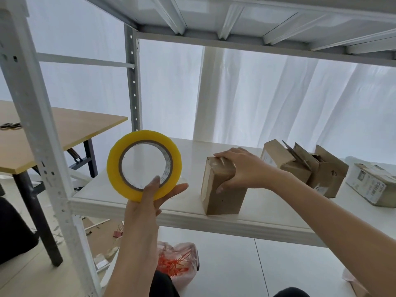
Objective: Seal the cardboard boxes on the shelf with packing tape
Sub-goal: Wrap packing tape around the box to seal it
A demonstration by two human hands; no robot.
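My left hand holds up a yellow roll of packing tape by its lower edge, thumb inside the core, just left of the shelf front. A small upright cardboard box stands on the white shelf board near its front edge. My right hand grips the top of this box, fingers over the taped top, thumb down its front. Further right sit an open cardboard box with raised flaps and a smaller closed one.
A labelled white-and-brown box lies at the shelf's right end. A grey shelf upright stands at left, with a wooden table behind it. Below the shelf lie a plastic bag of orange ties and scraps on the floor.
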